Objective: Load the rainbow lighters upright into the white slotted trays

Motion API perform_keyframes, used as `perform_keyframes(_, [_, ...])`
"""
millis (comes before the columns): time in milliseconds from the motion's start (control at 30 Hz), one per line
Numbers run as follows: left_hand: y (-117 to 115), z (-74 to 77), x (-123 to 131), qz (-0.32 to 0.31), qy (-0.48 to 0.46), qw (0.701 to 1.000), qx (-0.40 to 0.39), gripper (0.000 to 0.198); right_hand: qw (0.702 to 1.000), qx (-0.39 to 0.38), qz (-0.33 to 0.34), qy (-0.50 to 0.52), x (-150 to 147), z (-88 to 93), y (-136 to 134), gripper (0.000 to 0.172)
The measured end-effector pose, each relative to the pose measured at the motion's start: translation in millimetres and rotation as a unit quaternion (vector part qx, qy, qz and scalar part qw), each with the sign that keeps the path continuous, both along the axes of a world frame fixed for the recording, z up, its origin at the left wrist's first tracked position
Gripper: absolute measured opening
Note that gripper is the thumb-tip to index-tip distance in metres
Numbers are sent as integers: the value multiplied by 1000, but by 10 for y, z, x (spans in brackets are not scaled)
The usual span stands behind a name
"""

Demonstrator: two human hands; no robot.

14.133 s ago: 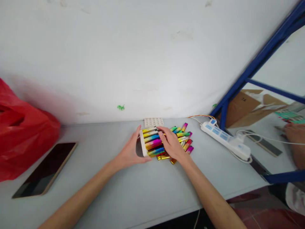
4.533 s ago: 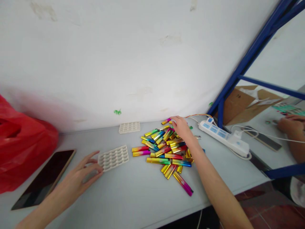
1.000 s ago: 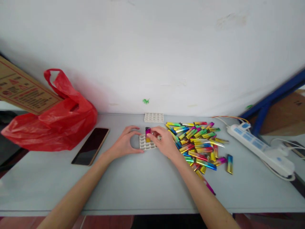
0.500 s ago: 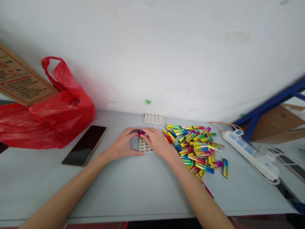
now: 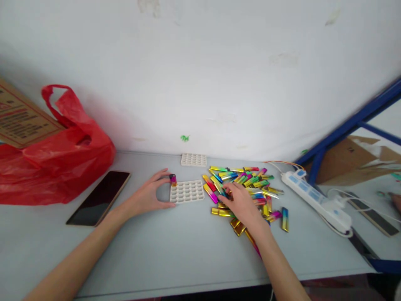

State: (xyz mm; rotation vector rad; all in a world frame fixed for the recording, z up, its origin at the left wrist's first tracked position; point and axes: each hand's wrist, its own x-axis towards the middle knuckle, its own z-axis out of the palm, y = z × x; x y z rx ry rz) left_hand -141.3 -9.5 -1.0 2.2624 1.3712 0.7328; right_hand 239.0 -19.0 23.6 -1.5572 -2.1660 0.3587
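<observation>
A white tray with rows of slots lies on the table, with one purple-and-gold lighter upright in its far left corner. My left hand grips the tray's left side, thumb at the near corner and fingertips by the lighter at the far one. Off to the right, shiny multicoloured lighters lie in a loose pile. My right hand is over the pile's left part, its thumb and bent fingers closing on a lighter that they partly hide.
A second white slotted tray lies near the wall. Left are a phone, a red plastic bag and a cardboard box. Right are a white power strip with cords and a blue metal frame. Part of another person's hand shows far right.
My right hand has left the tray and moved right to the lighter pile. The lighter in the tray's corner now stands uncovered. My left hand stays at the tray, and the view has shifted slightly.
</observation>
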Motion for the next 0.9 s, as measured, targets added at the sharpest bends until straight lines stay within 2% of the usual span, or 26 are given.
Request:
perform_keyframes(167, [-11, 0, -4, 10, 17, 1000, -19, 83, 1000, -17, -3, -17, -36, -39, -14, 22])
perform_keyframes(267, [-13, 16, 58, 12, 15, 999, -26, 84, 998, -8, -4, 57, -14, 13, 31, 23])
perform_keyframes(333, [6, 23, 121, 11, 7, 999, -29, 83, 988, -17, -9, 156, 2, 67, 70, 21])
perform_keyframes(400, [40, 26, 184, 8, -3, 999, -32, 81, 956, -54, -33, 285, -11, 128, 118, 25])
perform_keyframes(433, [60, 28, 212, 5, -9, 999, -32, 79, 931, -77, -51, 353, -31, 159, 147, 30])
perform_keyframes(533, [116, 35, 265, -6, -22, 999, -24, 76, 831, -131, -86, 533, -148, 244, 244, 42])
perform_keyframes(600, [139, 38, 276, -12, -21, 999, -20, 76, 769, -158, -83, 614, -258, 286, 311, 41])
perform_keyframes(667, [149, 36, 275, -17, -18, 1000, -19, 76, 727, -181, -67, 659, -379, 312, 367, 41])
perform_keyframes(733, [149, 31, 269, -19, -19, 1000, -17, 77, 707, -203, -45, 676, -501, 330, 405, 43])
perform_keyframes(900, [121, 25, 264, -21, -32, 999, -8, 73, 688, -252, 35, 680, -752, 393, 428, 48])
